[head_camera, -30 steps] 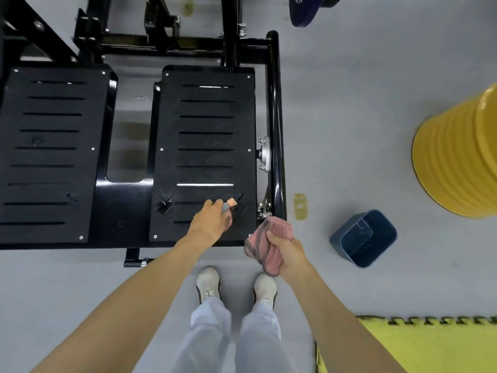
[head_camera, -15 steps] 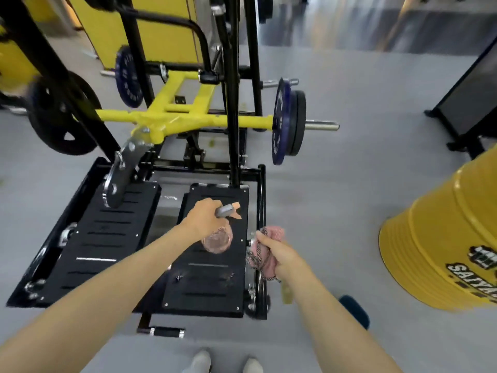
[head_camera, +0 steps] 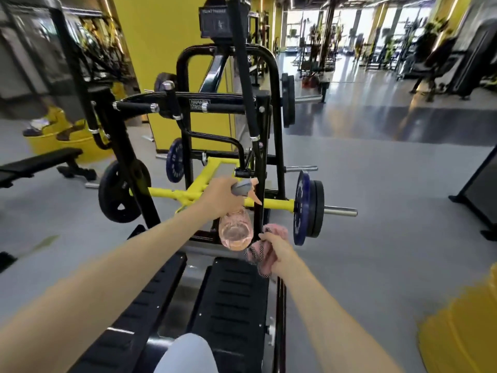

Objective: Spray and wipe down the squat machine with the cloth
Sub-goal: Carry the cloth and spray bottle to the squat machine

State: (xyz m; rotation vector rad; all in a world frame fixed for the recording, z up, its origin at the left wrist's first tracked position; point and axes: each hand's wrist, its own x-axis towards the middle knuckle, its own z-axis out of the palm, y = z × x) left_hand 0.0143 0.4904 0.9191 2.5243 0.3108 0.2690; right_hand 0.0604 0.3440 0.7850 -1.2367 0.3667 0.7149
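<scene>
Head view: left hand (head_camera: 219, 196) raised in front of the squat machine (head_camera: 265, 146), grip curled round the neck of the spray bottle (head_camera: 236, 232). Bottle is clear pink with a grey head, base tilted toward the camera, nozzle aimed at the black upright, just above the yellow bar (head_camera: 271, 203). Right hand (head_camera: 278, 253) sits just beside the bottle, lower right, grip bunched tight on the pink cloth (head_camera: 277, 229), over the far edge of the right footplate (head_camera: 234, 300). Weight plates (head_camera: 304, 208) to the right. Yellow drum (head_camera: 457, 337) bottom right, blurred.
</scene>
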